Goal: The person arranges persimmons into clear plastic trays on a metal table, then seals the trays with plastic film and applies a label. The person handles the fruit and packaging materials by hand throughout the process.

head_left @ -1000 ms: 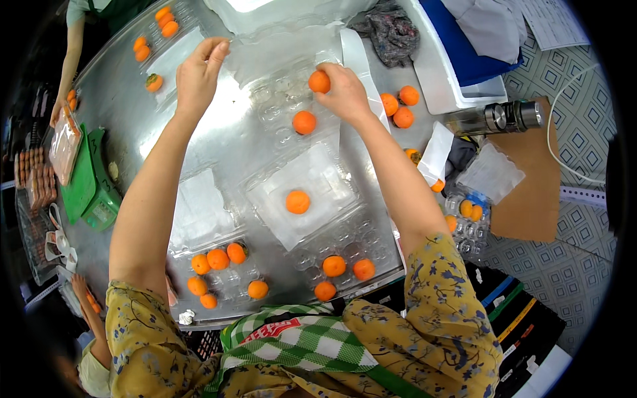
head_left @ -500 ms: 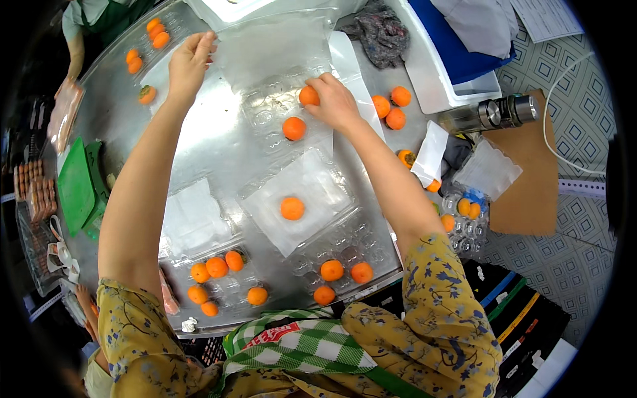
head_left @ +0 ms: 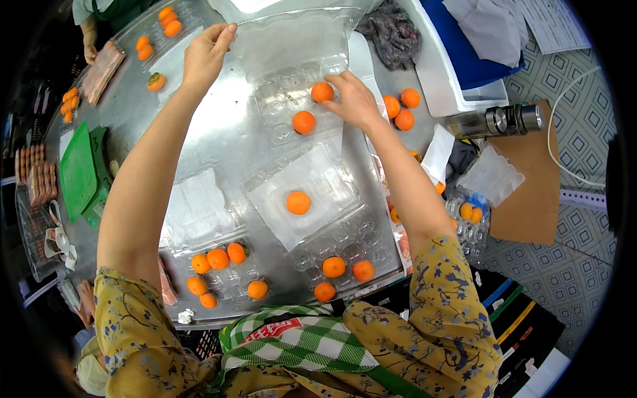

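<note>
My left hand (head_left: 206, 58) is raised at the upper left, its fingers pinched at the left corner of the clear plastic lid (head_left: 282, 46). That lid belongs to a clear egg-cup-style tray (head_left: 271, 99), lying opened out. My right hand (head_left: 355, 99) is at the tray's right side, fingertips and thumb around an orange persimmon (head_left: 322, 91) set in it. Just below, a second persimmon (head_left: 304, 122) sits in the same tray. Nearer me, one persimmon (head_left: 298, 203) rests on a white sheet (head_left: 275, 189) on another clear tray's lid.
Nearest me, two clear trays (head_left: 229, 282) hold several persimmons. Loose persimmons (head_left: 404, 119) lie right of my right hand, near a white bin (head_left: 441, 99) and a clear bottle (head_left: 494, 119). A dark crumpled cloth (head_left: 391, 36) is far right. A co-worker's hand (head_left: 90, 54) shows far left.
The view has shifted slightly. My right hand sits a little further right on its persimmon, showing more of the fruit. My left hand stays at the lid's corner. The co-worker's hand has moved away from the pack.
</note>
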A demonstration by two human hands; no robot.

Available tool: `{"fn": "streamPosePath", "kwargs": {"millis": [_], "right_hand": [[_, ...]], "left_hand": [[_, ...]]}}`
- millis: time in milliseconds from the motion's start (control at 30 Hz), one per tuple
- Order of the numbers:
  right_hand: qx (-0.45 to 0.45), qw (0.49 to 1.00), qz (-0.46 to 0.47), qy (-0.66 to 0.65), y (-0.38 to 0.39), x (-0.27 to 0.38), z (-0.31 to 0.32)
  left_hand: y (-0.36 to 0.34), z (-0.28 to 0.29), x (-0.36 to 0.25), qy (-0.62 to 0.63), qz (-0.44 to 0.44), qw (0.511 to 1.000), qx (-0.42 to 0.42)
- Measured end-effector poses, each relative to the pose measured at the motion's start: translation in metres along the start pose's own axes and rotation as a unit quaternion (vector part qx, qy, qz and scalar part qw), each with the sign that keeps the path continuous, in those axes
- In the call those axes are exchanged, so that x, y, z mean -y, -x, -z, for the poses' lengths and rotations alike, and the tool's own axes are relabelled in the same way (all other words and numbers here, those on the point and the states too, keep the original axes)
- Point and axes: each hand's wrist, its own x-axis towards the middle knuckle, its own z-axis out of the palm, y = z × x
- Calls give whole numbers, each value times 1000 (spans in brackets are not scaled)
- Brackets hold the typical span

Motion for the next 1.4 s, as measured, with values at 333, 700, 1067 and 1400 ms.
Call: {"fn": "streamPosePath", "kwargs": {"millis": [333, 700, 1067, 1400], "right_hand": [[-77, 983, -37, -164, -15, 3, -10], [-150, 986, -35, -59, -55, 10, -36], [-142, 978, -150, -16, -39, -8, -16], [-122, 989, -83, 6, -37, -8, -10]], "left_hand": [[2, 0, -20, 9, 30, 999, 28], [-2, -5, -24, 78, 62, 993, 65], [-6, -44, -42, 31, 81, 988, 129], [14, -42, -47, -43, 49, 996, 60]]}}
